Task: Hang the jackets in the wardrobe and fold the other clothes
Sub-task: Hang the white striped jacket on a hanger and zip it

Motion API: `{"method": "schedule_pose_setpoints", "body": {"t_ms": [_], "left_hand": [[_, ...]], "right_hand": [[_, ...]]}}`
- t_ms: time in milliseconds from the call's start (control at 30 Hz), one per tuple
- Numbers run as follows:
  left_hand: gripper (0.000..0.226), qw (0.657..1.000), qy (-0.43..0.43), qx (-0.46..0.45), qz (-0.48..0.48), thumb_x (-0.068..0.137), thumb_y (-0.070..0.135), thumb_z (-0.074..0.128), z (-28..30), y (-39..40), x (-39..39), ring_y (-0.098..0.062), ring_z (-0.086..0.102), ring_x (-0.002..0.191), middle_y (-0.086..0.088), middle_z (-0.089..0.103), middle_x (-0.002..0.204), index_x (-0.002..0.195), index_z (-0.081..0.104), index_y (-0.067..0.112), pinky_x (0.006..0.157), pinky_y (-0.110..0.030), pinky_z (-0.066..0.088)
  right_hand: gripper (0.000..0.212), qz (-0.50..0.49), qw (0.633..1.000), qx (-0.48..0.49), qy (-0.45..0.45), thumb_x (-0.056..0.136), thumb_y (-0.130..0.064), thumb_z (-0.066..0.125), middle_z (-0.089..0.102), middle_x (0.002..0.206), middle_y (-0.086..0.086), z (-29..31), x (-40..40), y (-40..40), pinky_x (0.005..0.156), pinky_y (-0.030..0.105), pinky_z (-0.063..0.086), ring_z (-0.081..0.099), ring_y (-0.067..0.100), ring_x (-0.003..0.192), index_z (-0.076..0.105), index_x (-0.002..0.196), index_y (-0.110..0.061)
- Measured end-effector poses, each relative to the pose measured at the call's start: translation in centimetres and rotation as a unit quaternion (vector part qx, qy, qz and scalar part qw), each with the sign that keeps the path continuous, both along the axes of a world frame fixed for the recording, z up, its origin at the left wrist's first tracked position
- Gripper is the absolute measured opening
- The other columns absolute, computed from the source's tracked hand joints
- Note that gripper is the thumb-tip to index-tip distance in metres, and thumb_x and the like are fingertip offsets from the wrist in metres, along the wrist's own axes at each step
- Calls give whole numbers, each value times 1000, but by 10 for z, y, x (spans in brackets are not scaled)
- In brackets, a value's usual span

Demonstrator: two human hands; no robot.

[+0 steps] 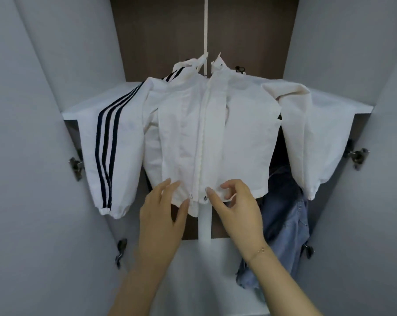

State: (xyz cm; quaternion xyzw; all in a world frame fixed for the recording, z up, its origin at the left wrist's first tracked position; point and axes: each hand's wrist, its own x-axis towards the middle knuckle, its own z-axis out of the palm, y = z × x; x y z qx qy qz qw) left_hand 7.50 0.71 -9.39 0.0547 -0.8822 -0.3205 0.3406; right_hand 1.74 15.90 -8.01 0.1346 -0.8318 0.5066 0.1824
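A white jacket (pixel 186 133) with three dark stripes down its left sleeve hangs inside the open wardrobe, facing me, zipped up the front. My left hand (pixel 161 215) pinches the bottom hem left of the zip, thumb on the fabric. My right hand (pixel 236 206) pinches the hem just right of the zip, fingers curled round a fold of cloth. The hanger itself is hidden under the jacket.
A blue denim garment (pixel 282 220) hangs behind the jacket at the lower right. A white shelf (pixel 83 103) crosses the wardrobe behind the shoulders. Both doors (pixel 24 156) stand open, with metal hinges (pixel 75 166) on the sides. A white vertical divider (pixel 205 226) runs down the middle.
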Motion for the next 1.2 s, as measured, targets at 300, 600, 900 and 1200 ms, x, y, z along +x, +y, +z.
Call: {"method": "schedule_pose_setpoints", "body": {"t_ms": [300,600,900,1200], "left_hand": [[37,754,-170,629,-86,82,42,67,-31,10,-9,-10,72,84,2,75,102,109,70,18,66,-23,54],[36,576,-76,795,-174,82,36,68,-36,16,-13,-4,38,55,4,55,84,112,61,17,41,-15,34],[15,888,178,424,26,91,22,66,-28,-9,9,0,49,51,9,63,66,97,70,35,51,-14,44],[25,898,-62,418,-127,98,16,53,-25,2,22,-18,62,114,0,71,114,116,71,14,87,-17,50]], "right_hand": [[35,3,985,-170,-39,96,-25,60,47,68,-1,-21,-7,-1,62,19,41,43,10,63,46,65,-17],[27,42,921,-320,-219,94,-36,60,68,80,3,-35,-1,33,55,22,51,58,12,66,66,92,-10],[46,168,733,-443,-488,70,-37,71,72,109,7,-38,-5,-1,75,29,56,69,17,92,62,109,-15],[42,122,789,-396,-453,81,-34,75,58,94,3,-56,-21,-15,66,26,51,58,12,77,64,114,-10]]}}
